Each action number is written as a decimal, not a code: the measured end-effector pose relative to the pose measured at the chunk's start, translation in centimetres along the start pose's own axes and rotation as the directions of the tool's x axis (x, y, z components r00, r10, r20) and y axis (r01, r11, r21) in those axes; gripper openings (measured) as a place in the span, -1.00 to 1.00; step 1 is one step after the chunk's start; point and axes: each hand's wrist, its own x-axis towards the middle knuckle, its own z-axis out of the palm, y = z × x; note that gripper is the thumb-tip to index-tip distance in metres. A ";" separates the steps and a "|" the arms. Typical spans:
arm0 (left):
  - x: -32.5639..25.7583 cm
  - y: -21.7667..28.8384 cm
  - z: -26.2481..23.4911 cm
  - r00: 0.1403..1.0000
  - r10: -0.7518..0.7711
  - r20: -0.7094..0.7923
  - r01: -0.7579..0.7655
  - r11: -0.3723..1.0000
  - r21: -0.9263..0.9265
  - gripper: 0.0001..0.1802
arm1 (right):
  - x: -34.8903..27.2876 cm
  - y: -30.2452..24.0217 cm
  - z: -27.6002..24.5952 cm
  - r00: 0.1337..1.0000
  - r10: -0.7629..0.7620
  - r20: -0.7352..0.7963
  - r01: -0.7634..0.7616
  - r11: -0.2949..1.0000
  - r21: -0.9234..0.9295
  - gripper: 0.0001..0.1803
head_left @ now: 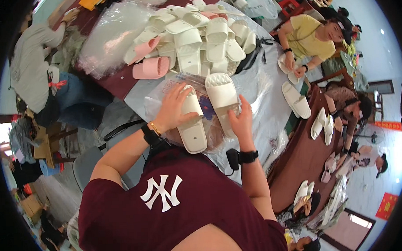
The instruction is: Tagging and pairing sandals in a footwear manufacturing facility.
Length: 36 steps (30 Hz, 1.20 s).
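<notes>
My left hand (176, 109) grips a cream-white slide slipper (193, 135), its fingers over the strap end and its thumb across the footbed. To its right stands a second cream-white slipper (221, 90) with a quilted-looking footbed, pointing away from me. My right hand (241, 122) holds that one by its right edge, thumb on the footbed and fingers along the side. Under and between the two lies a clear plastic bag (164, 86) with coloured print. Both slippers are side by side, the right one set a little farther away.
A heap of cream-white slippers (189, 37) with several pink slippers (151, 68) lies beyond my hands. Clear plastic wrapping (114, 44) covers the back left. A person in yellow (310, 35) handles slippers at the right. More slippers (296, 100) rest along the brown table (295, 148).
</notes>
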 end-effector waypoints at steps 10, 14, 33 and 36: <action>3.9 -2.0 0.3 0.992 0.070 0.103 -0.055 0.988 -0.144 -0.16 | -1.7 -3.1 1.2 0.985 0.131 0.113 -0.126 0.991 -0.048 -0.49; 4.3 -0.4 -1.3 0.967 0.224 0.122 -0.226 0.974 0.001 -0.08 | -2.1 2.8 -0.2 0.904 0.424 -0.057 -0.399 0.882 0.250 -0.68; 6.4 1.2 0.4 0.939 0.268 0.215 -0.235 0.957 -0.170 -0.14 | -8.0 19.2 6.6 0.383 0.862 0.332 -0.777 0.106 0.621 -0.46; 7.5 0.8 0.3 0.901 0.355 0.251 -0.308 0.928 -0.208 -0.14 | -7.4 19.2 6.5 0.395 0.849 0.351 -0.779 0.107 0.618 -0.46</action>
